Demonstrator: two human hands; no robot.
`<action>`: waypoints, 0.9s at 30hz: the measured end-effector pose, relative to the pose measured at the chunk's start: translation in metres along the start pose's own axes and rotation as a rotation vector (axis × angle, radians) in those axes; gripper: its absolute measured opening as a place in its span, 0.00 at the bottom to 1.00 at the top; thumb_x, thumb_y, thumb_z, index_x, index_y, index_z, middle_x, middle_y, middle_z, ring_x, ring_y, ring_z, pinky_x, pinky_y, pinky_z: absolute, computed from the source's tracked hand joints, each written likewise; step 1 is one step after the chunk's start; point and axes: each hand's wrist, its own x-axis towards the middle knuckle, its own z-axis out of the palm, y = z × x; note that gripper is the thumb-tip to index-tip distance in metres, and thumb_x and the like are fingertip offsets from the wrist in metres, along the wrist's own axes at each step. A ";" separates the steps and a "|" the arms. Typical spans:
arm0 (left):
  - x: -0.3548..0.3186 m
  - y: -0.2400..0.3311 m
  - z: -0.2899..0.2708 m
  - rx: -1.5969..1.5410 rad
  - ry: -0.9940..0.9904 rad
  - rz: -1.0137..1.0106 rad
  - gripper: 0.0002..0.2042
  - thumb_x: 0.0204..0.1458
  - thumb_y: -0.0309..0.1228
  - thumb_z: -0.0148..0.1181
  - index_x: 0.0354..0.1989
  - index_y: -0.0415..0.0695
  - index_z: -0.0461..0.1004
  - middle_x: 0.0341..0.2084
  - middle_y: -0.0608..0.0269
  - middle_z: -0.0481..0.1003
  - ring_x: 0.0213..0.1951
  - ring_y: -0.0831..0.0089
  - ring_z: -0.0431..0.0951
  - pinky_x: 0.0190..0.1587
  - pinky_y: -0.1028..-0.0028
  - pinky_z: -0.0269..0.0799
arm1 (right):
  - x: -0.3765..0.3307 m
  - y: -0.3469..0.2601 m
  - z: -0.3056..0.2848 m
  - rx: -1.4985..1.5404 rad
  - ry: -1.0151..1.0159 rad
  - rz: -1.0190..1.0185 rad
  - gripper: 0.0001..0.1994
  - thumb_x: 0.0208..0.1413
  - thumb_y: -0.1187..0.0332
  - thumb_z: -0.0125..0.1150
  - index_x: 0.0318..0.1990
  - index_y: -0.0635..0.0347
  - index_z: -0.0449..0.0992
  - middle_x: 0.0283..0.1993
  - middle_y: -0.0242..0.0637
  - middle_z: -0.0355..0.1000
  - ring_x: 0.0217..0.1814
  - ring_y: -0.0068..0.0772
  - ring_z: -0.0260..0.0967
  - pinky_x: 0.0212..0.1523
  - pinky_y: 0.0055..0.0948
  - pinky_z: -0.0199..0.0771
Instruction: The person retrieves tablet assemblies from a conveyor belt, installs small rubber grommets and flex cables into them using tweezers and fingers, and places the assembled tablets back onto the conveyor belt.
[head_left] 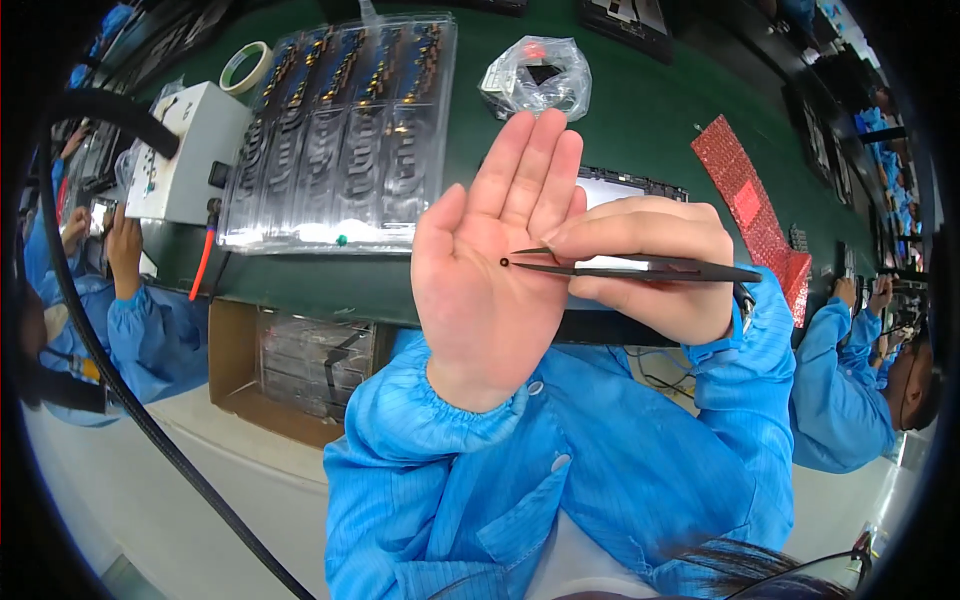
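Note:
My left hand [497,255] is held palm up with its fingers stretched out. On its palm lies a tiny black ring-shaped part [505,262]. My right hand [650,262] grips black tweezers [650,269], whose two tips point left over the palm. The lower tip ends right beside the small ring; whether it touches cannot be told. The tips are spread apart. Behind my right hand, partly hidden, lies a flat device with a black frame and a pale panel [615,190].
On the green table [640,100] stand a clear plastic tray [340,170] of small boards, a tape roll [245,67], a white box [190,150], a clear bag [540,78] and red bubble wrap [745,200]. Below sits a cardboard box [235,370]. Co-workers sit at both sides.

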 end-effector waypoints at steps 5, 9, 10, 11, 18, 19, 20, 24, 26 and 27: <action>-0.018 0.012 0.005 0.078 0.002 0.068 0.26 0.54 0.38 0.31 0.60 0.38 0.51 0.60 0.57 0.55 0.61 0.66 0.54 0.60 0.68 0.51 | 0.006 -0.009 0.022 -0.027 -0.021 -0.072 0.12 0.39 0.76 0.65 0.36 0.64 0.76 0.31 0.43 0.74 0.32 0.40 0.73 0.33 0.29 0.72; -0.039 0.028 0.007 0.060 -0.034 0.120 0.25 0.54 0.37 0.30 0.60 0.38 0.52 0.59 0.57 0.56 0.61 0.66 0.55 0.60 0.68 0.51 | 0.016 -0.017 0.041 -0.047 -0.095 -0.122 0.12 0.40 0.75 0.65 0.36 0.63 0.76 0.31 0.42 0.73 0.31 0.41 0.71 0.31 0.31 0.71; -0.045 0.032 0.009 0.083 -0.010 0.165 0.25 0.54 0.36 0.30 0.60 0.39 0.53 0.59 0.58 0.56 0.61 0.67 0.55 0.60 0.69 0.51 | 0.021 -0.019 0.048 -0.035 -0.111 -0.143 0.12 0.40 0.75 0.65 0.36 0.63 0.76 0.31 0.42 0.73 0.31 0.41 0.71 0.31 0.31 0.71; -0.050 0.037 0.011 0.107 0.014 0.205 0.25 0.54 0.36 0.30 0.59 0.39 0.53 0.59 0.59 0.57 0.61 0.68 0.55 0.60 0.69 0.51 | 0.027 -0.020 0.053 -0.027 -0.145 -0.193 0.13 0.40 0.74 0.65 0.37 0.63 0.76 0.31 0.42 0.73 0.32 0.42 0.71 0.32 0.32 0.71; -0.087 0.079 0.018 0.222 0.150 0.505 0.24 0.54 0.35 0.30 0.59 0.42 0.55 0.59 0.62 0.57 0.61 0.71 0.56 0.60 0.70 0.50 | 0.066 -0.023 0.105 0.097 -0.313 -0.267 0.12 0.42 0.74 0.63 0.38 0.63 0.76 0.33 0.42 0.74 0.35 0.41 0.72 0.36 0.31 0.72; -0.092 0.089 0.010 0.191 0.090 0.513 0.23 0.55 0.34 0.29 0.60 0.42 0.54 0.59 0.61 0.56 0.60 0.70 0.56 0.60 0.69 0.51 | 0.072 -0.021 0.113 0.143 -0.330 -0.268 0.12 0.44 0.74 0.62 0.39 0.60 0.76 0.33 0.42 0.73 0.34 0.41 0.72 0.35 0.30 0.72; -0.099 0.097 0.005 0.110 -0.029 0.496 0.24 0.54 0.33 0.29 0.60 0.41 0.53 0.60 0.61 0.55 0.61 0.69 0.55 0.61 0.65 0.48 | 0.077 -0.021 0.121 0.210 -0.334 -0.272 0.12 0.44 0.74 0.62 0.40 0.60 0.76 0.33 0.41 0.74 0.34 0.39 0.72 0.36 0.29 0.73; -0.117 0.116 0.003 0.063 -0.071 0.580 0.24 0.54 0.33 0.27 0.59 0.39 0.54 0.59 0.60 0.57 0.61 0.68 0.56 0.62 0.64 0.48 | 0.092 -0.026 0.148 0.255 -0.391 -0.255 0.13 0.42 0.74 0.63 0.38 0.56 0.77 0.33 0.42 0.74 0.33 0.40 0.72 0.35 0.29 0.73; -0.126 0.127 0.001 0.109 -0.044 0.614 0.24 0.54 0.35 0.27 0.58 0.40 0.56 0.58 0.60 0.59 0.60 0.70 0.57 0.61 0.66 0.51 | 0.100 -0.026 0.165 0.238 -0.384 -0.279 0.11 0.41 0.71 0.64 0.37 0.55 0.77 0.32 0.43 0.73 0.31 0.42 0.72 0.33 0.30 0.73; -0.129 0.133 -0.001 0.094 -0.090 0.637 0.24 0.54 0.33 0.26 0.59 0.39 0.54 0.59 0.59 0.56 0.61 0.68 0.55 0.62 0.64 0.47 | 0.102 -0.022 0.176 0.254 -0.372 -0.277 0.11 0.40 0.70 0.64 0.36 0.56 0.78 0.31 0.43 0.73 0.31 0.43 0.71 0.33 0.30 0.72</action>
